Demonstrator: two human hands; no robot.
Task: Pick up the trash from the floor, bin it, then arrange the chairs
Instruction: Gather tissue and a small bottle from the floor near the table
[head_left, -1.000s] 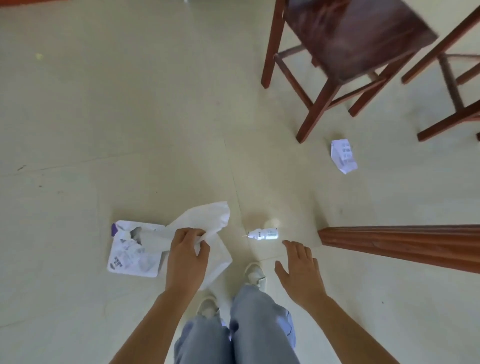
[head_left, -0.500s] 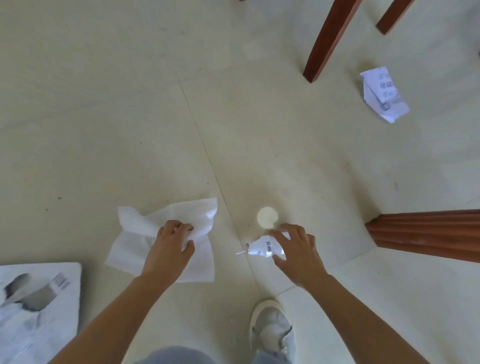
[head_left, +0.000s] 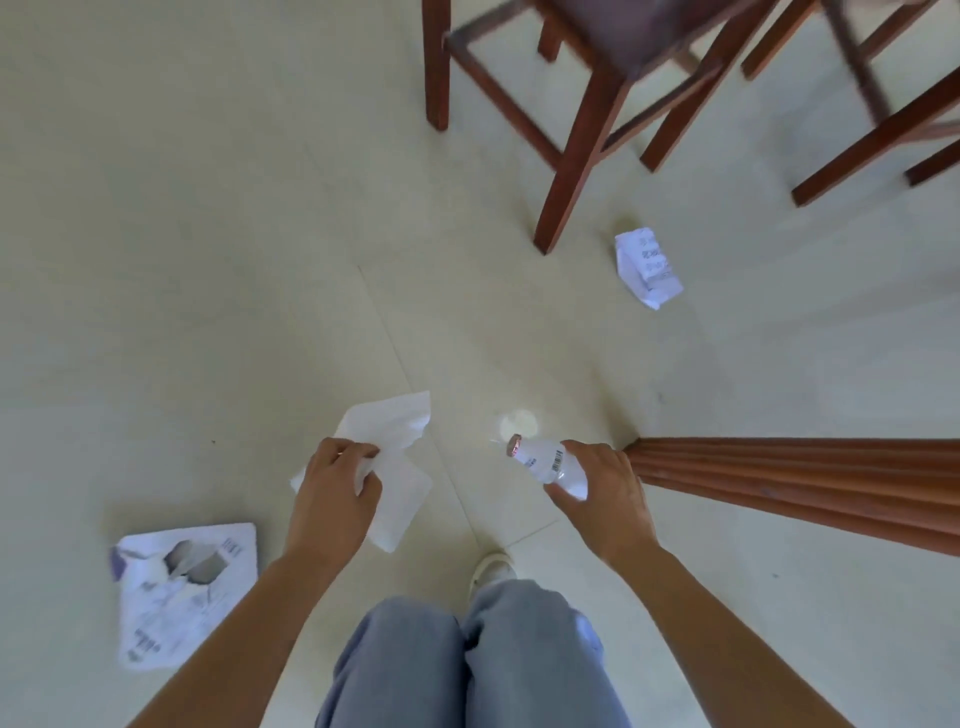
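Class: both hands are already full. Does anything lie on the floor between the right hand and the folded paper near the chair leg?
No. Bare floor lies between the right hand, holding the small bottle, and the folded paper. The chair leg stands beside it, not across.

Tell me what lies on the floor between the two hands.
Head view: nothing lies between the left hand, holding a white tissue, and the right hand, holding a small bottle; only bare floor.

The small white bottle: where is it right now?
In the head view, the small white bottle is lower centre-right, gripped in the right hand, cap pointing left, beside the ribbed wooden edge.
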